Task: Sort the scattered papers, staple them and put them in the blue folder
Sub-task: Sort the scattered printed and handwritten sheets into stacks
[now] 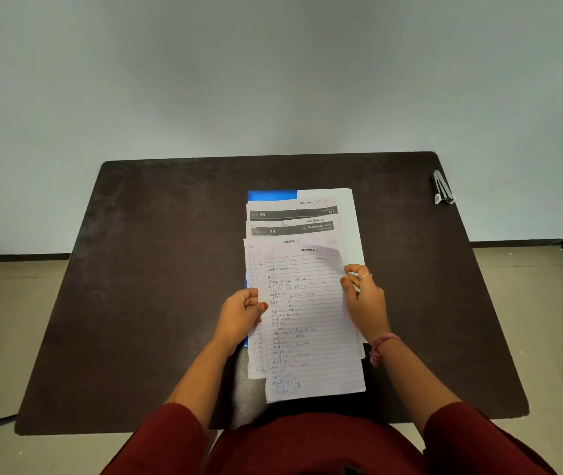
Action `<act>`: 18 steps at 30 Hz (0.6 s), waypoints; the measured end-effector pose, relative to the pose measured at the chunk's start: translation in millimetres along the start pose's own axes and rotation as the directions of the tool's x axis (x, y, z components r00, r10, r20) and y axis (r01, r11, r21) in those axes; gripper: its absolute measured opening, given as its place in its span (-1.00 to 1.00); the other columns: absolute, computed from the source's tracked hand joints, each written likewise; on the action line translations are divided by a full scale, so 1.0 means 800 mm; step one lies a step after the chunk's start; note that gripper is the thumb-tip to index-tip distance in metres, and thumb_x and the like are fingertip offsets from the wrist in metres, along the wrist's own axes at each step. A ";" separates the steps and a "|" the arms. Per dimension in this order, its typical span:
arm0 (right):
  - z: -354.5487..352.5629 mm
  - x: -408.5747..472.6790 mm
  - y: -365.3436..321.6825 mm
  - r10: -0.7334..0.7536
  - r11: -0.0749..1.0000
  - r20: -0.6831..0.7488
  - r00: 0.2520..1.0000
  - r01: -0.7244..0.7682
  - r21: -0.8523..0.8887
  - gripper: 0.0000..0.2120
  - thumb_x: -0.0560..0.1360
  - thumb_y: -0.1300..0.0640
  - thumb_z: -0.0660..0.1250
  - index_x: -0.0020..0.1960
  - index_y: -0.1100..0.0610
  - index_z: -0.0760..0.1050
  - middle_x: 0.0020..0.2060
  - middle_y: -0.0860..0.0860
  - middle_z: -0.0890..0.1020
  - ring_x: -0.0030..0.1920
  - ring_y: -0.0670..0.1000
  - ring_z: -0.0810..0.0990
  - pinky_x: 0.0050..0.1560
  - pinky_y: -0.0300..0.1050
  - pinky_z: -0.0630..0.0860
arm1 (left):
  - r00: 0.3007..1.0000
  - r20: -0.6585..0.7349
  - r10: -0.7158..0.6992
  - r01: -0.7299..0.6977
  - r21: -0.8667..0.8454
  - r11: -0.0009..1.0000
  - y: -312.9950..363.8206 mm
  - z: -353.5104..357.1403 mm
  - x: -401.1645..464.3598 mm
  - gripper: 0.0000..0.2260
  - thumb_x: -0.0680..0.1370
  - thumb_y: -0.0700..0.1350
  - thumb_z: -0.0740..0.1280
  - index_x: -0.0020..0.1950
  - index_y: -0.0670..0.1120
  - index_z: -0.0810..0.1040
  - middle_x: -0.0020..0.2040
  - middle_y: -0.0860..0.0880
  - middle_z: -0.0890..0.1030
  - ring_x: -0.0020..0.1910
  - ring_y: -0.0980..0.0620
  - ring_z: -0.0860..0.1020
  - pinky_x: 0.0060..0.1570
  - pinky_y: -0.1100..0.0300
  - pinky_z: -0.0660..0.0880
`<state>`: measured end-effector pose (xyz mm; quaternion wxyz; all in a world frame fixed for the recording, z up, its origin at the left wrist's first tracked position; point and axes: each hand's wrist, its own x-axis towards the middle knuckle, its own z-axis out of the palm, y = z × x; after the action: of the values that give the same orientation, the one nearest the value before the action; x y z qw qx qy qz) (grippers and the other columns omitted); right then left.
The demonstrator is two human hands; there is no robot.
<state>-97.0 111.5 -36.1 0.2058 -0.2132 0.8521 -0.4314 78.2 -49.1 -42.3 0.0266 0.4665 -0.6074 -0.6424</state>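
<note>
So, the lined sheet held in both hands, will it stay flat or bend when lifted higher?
Probably bend: the lined sheet is thin, and its top right corner already curls near the right hand. The left hand pinches the other edge, so the middle may sag. It looks light and likely slides easily over the papers below.

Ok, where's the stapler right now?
In the head view, the stapler lies at the table's far right corner, well away from the papers and both hands.
</note>
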 end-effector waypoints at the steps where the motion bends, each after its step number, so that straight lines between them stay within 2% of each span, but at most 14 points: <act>1: 0.000 0.002 0.001 -0.016 1.000 0.009 1.000 0.016 -0.014 -0.78 0.58 0.18 0.25 0.21 0.20 0.46 0.07 0.05 0.58 0.03 0.01 0.56 0.07 -0.11 0.55 | 1.000 0.003 0.003 -0.004 0.014 1.000 0.000 0.000 0.000 -0.87 0.55 -0.28 0.33 0.09 -0.18 0.55 -0.09 -0.11 0.68 -0.21 0.05 0.62 -0.21 0.25 0.55; 3: -0.004 0.010 0.003 -0.070 0.995 0.004 0.998 0.070 -0.068 -0.76 0.54 0.10 0.34 0.17 0.16 0.50 0.10 -0.01 0.50 0.10 -0.03 0.49 0.12 -0.10 0.48 | 1.000 0.015 0.014 -0.015 0.046 0.999 -0.001 -0.003 0.000 -0.92 0.56 -0.28 0.32 0.04 -0.22 0.55 -0.14 -0.16 0.65 -0.23 -0.01 0.57 -0.20 0.19 0.54; 6: -0.015 0.028 -0.006 -0.097 0.986 -0.016 0.995 0.093 -0.136 -0.71 0.48 0.03 0.41 0.14 0.13 0.53 0.07 -0.08 0.41 0.05 -0.08 0.47 0.05 -0.22 0.45 | 0.999 0.043 0.012 -0.015 0.069 0.998 0.000 -0.006 0.000 -0.91 0.57 -0.29 0.29 0.03 -0.19 0.57 -0.08 -0.22 0.66 -0.19 -0.01 0.59 -0.19 0.22 0.55; 9: -0.027 0.046 -0.015 -0.162 0.962 0.034 0.986 0.166 -0.216 -0.72 0.49 0.07 0.41 0.17 0.11 0.54 -0.03 -0.10 0.50 -0.05 -0.11 0.51 0.06 -0.16 0.52 | 0.996 0.083 0.020 -0.027 0.081 0.996 0.000 -0.007 -0.003 -0.88 0.58 -0.29 0.27 0.06 -0.18 0.57 -0.01 -0.19 0.67 -0.12 0.00 0.62 -0.12 0.19 0.57; 13: -0.036 0.059 -0.018 -0.287 0.860 0.142 0.947 0.321 -0.397 -0.85 0.50 0.07 0.40 0.04 0.07 0.63 -0.13 -0.08 0.65 -0.11 -0.10 0.55 0.08 0.05 0.53 | 0.990 0.140 0.032 -0.050 0.128 0.990 -0.002 -0.010 -0.005 -0.79 0.57 -0.28 0.26 0.16 -0.11 0.56 0.02 -0.11 0.68 0.00 -0.04 0.64 0.08 0.03 0.58; 15: -0.035 0.059 -0.018 -0.340 0.818 0.162 0.926 0.376 -0.434 -0.85 0.52 0.09 0.37 0.05 0.08 0.64 -0.11 -0.04 0.69 -0.11 -0.04 0.59 0.05 0.07 0.54 | 0.989 0.138 0.043 -0.067 0.171 0.983 -0.002 -0.011 -0.005 -0.77 0.56 -0.27 0.26 0.17 -0.06 0.54 0.02 -0.16 0.66 0.00 -0.17 0.61 0.11 -0.10 0.55; 16: -0.034 0.057 -0.018 -0.361 0.802 0.163 0.918 0.395 -0.449 -0.84 0.53 0.10 0.35 0.06 0.08 0.64 -0.12 -0.03 0.70 -0.12 -0.02 0.61 0.03 0.05 0.54 | 0.989 0.137 0.047 -0.074 0.201 0.977 -0.001 -0.011 -0.004 -0.76 0.56 -0.28 0.26 0.18 -0.07 0.53 0.02 -0.13 0.67 0.02 -0.22 0.60 0.11 -0.10 0.55; 18: -0.031 0.051 -0.016 -0.388 0.782 0.150 0.909 0.411 -0.468 -0.84 0.55 0.12 0.33 0.09 0.07 0.63 -0.15 -0.02 0.70 -0.16 0.01 0.62 -0.02 -0.04 0.52 | 0.991 0.121 0.058 -0.089 0.272 0.958 -0.001 -0.008 -0.002 -0.72 0.55 -0.30 0.26 0.25 -0.12 0.49 0.01 -0.06 0.67 0.03 -0.18 0.60 0.09 0.01 0.57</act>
<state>-141.5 98.6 -18.5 0.0683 -0.4433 0.8636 -0.2301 83.6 -52.9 -40.5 -0.0490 0.4061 -0.7086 -0.5749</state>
